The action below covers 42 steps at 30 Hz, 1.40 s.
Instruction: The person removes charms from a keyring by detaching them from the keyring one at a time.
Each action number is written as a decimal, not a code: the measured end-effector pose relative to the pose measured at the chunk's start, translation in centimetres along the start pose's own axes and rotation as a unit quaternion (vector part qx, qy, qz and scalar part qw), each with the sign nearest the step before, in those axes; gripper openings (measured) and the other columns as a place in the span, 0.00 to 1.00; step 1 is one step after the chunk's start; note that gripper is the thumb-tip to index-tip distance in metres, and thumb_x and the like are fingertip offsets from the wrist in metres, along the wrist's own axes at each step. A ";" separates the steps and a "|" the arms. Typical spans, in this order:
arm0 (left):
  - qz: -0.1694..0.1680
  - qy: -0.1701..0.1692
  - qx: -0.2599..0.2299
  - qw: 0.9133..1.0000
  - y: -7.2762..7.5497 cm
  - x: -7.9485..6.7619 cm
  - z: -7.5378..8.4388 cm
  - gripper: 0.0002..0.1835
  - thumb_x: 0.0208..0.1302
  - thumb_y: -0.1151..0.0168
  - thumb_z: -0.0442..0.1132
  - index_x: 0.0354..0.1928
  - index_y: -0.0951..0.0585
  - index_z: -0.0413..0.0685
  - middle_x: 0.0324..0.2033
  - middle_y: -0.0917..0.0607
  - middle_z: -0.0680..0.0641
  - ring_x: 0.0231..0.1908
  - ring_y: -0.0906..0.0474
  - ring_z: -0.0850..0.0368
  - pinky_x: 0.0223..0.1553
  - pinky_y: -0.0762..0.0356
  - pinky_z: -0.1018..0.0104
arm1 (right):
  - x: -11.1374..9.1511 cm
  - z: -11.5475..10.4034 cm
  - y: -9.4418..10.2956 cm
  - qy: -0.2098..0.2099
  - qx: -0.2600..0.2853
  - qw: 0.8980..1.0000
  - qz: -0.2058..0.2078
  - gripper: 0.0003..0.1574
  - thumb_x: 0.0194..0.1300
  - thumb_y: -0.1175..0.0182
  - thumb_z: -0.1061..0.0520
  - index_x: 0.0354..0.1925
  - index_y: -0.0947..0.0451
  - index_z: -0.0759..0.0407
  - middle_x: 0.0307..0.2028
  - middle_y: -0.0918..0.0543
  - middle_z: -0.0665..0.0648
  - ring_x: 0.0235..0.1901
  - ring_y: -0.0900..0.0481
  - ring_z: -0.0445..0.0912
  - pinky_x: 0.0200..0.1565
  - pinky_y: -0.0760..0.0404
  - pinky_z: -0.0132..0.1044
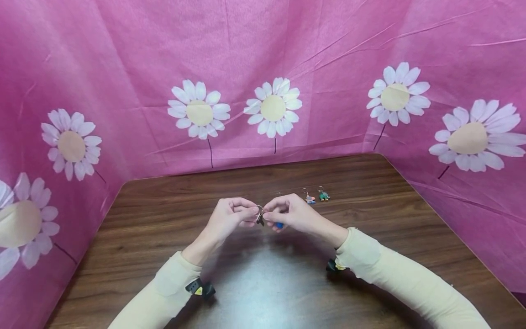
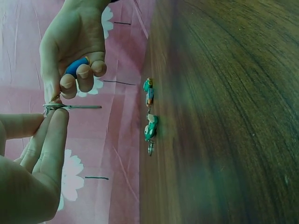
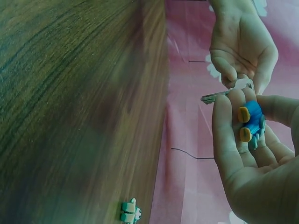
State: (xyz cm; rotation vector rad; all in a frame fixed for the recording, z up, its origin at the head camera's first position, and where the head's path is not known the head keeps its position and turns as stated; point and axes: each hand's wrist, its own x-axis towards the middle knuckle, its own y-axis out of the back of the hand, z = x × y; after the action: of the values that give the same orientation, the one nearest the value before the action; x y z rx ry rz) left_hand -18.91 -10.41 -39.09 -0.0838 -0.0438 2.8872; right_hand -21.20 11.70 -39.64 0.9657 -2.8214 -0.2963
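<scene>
Over the middle of the table my left hand (image 1: 230,217) and right hand (image 1: 289,210) meet fingertip to fingertip. Between them is a metal ring (image 1: 260,210) with keys (image 3: 215,97) hanging from it; my left thumb and fingers pinch it at the left. My right thumb and index finger pinch at the ring's right side. A blue figure keychain (image 3: 252,119) with orange feet lies against the curled fingers of my right hand. Whether its own ring is joined to the key ring is hidden by my fingertips.
Two figure keychains, one orange and blue (image 1: 309,197) and one green (image 1: 323,194), lie behind my right hand. Another small ring (image 1: 279,194) shows just above that hand. Pink cloth (image 1: 255,45) with daisies borders the brown wooden table (image 1: 135,256).
</scene>
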 end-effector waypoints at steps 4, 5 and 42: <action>0.001 -0.003 -0.002 1.000 -0.1 -0.1 0.0 0.11 0.66 0.34 0.29 0.45 0.18 0.24 0.35 0.11 0.40 0.33 0.13 0.57 0.37 0.10 0.62 | 0.0 0.0 -0.2 0.000 -0.006 1.000 -0.001 0.08 0.68 0.33 0.60 0.43 0.16 0.64 0.28 0.14 0.62 0.24 0.17 0.48 0.30 0.13 0.38; 0.001 -0.004 -0.002 1.000 -0.1 -0.1 0.1 0.11 0.66 0.34 0.29 0.45 0.18 0.24 0.35 0.11 0.40 0.33 0.13 0.57 0.37 0.10 0.62 | 0.0 0.0 -0.2 0.000 -0.007 1.000 -0.001 0.07 0.68 0.33 0.60 0.42 0.16 0.63 0.29 0.13 0.62 0.24 0.17 0.48 0.30 0.13 0.38; -0.057 -0.019 0.044 0.997 -0.7 -0.3 -0.8 0.10 0.67 0.34 0.29 0.44 0.17 0.25 0.34 0.12 0.34 0.38 0.12 0.42 0.47 0.15 0.42 | -0.4 0.4 1.1 -0.006 -0.036 0.998 0.045 0.12 0.67 0.32 0.56 0.44 0.14 0.63 0.30 0.12 0.58 0.24 0.14 0.50 0.31 0.10 0.46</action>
State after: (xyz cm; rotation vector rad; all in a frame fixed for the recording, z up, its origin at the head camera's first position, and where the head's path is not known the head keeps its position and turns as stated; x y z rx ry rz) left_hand -18.40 -9.78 -39.87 -0.0093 0.0705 2.7720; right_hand -21.60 12.87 -39.77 0.8225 -2.8337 -0.3900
